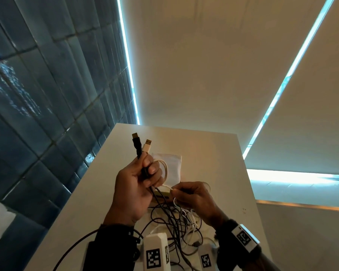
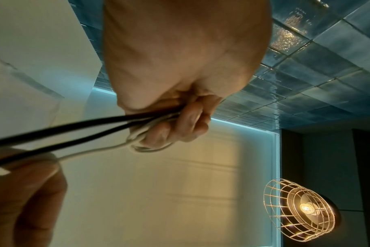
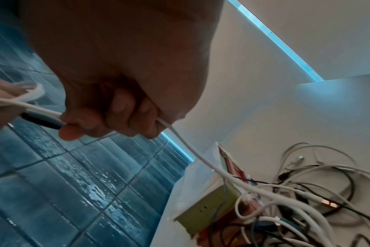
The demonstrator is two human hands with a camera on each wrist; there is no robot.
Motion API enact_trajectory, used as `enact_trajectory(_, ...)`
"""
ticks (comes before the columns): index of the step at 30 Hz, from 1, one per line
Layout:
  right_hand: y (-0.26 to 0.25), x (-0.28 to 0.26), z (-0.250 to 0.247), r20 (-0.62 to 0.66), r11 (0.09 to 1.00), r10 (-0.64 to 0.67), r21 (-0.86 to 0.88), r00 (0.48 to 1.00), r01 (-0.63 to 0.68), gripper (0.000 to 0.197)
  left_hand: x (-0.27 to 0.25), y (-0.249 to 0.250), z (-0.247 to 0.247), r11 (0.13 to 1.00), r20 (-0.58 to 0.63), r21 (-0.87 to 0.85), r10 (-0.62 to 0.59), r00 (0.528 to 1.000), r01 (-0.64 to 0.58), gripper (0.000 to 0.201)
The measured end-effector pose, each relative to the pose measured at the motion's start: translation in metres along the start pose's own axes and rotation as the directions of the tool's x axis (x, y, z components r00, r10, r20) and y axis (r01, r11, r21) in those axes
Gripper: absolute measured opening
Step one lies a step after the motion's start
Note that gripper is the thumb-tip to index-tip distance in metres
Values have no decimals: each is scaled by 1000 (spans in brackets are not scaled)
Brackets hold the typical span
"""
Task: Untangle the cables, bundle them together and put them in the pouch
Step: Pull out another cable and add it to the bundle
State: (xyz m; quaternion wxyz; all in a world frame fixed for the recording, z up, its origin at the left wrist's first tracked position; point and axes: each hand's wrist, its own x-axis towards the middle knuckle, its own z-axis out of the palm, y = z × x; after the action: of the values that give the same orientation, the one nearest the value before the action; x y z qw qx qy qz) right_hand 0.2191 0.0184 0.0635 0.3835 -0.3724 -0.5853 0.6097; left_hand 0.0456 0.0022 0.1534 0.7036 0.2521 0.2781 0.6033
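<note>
My left hand (image 1: 148, 170) is raised above the white table (image 1: 213, 153) and grips a black cable (image 1: 136, 145) and a white cable (image 1: 146, 148), their USB plugs pointing up. In the left wrist view the fingers (image 2: 180, 123) curl round both cables (image 2: 78, 133). My right hand (image 1: 177, 190) pinches the white cable just below a loop that hangs from the left hand; its fingers (image 3: 120, 115) close on that white cable (image 3: 192, 150). A tangle of black and white cables (image 1: 176, 222) lies on the table under both hands. The white pouch (image 1: 171, 166) lies flat behind them.
A small yellowish box (image 3: 209, 205) sits by the pouch at the edge of the cable tangle (image 3: 302, 197). Blue tiled wall (image 1: 47, 94) runs along the table's left side. A caged lamp (image 2: 300, 210) hangs overhead. The table's right edge (image 1: 247, 182) drops off.
</note>
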Motion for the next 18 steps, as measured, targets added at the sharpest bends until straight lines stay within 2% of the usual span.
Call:
enact_trajectory(10, 44, 3, -17, -132, 986, 104, -119, 986, -120, 19, -2, 3, 0, 996, -31, 38, 78, 996, -77, 31)
enact_trajectory(18, 72, -8, -31, -246, 980, 132, -115, 960, -164, 21, 0, 6, -5, 994, -58, 72, 90, 994, -86, 26)
